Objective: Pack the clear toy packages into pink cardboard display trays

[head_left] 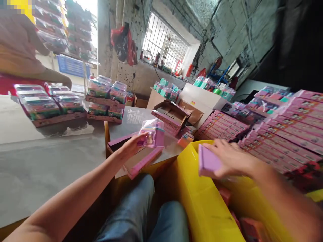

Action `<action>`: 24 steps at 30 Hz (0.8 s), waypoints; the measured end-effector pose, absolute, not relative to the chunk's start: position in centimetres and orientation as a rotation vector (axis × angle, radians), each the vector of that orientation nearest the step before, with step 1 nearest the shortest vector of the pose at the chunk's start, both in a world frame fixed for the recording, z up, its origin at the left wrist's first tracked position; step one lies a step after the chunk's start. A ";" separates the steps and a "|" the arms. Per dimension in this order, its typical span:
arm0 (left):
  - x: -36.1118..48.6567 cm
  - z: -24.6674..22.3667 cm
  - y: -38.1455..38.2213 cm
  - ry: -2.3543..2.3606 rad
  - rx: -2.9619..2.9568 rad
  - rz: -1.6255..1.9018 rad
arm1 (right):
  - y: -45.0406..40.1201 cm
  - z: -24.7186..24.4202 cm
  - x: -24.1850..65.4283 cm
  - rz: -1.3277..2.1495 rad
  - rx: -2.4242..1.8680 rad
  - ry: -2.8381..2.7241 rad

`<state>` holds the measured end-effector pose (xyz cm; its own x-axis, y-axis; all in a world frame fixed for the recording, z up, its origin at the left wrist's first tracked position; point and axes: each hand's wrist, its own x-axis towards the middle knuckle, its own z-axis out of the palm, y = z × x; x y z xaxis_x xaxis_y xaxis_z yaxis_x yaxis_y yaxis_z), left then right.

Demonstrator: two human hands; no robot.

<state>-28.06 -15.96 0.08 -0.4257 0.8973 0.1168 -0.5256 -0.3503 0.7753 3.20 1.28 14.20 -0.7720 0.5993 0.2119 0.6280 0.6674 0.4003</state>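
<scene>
My left hand (pixel 131 146) is closed on a small clear-topped pink package (pixel 152 133), with a little figure showing in its front. The package is held above an open pink display box (pixel 146 162) on the table in front of my knees. My right hand (pixel 228 157) grips a lilac box (pixel 208 162), its plain side turned toward me. That box is over the near wall of a yellow bin (pixel 202 201). Inside the bin lie several reddish packages (pixel 252 228), partly hidden by my right forearm.
Filled display trays (pixel 60 117) stand on the grey table (pixel 32 161) at left, and stacked ones (pixel 104 118) beyond. An empty-looking carton (pixel 170 116) sits ahead. Tall stacks of pink boxes (pixel 290 134) rise at right. Another person (pixel 22 50) is at far left.
</scene>
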 end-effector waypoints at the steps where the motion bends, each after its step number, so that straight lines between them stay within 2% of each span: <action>1: -29.2 -0.3 -16.1 0.825 0.649 1.910 | 1.7 14.0 0.2 -0.797 -0.978 -2.957; 3: -31.3 -0.9 -16.2 0.872 0.633 1.897 | 2.8 12.0 -6.3 -1.006 -0.863 -3.193; 5: -33.2 -1.5 -16.1 0.963 0.676 1.830 | 4.2 8.5 -12.1 -1.063 -0.809 -3.295; 11: -38.0 -2.5 -15.4 1.171 0.786 1.575 | 9.2 -0.7 -19.6 -0.774 -0.871 -3.355; 20: -37.7 -3.7 -14.4 1.296 0.786 1.652 | 11.2 -3.1 -21.8 -0.240 -0.792 -3.178; 22: -36.9 -3.9 -14.5 1.231 0.751 1.670 | 9.1 -2.8 -20.8 0.097 -0.747 -3.064; 24: -35.9 -4.0 -14.7 1.105 0.679 1.667 | 5.6 -2.3 -19.0 0.667 -0.654 -2.775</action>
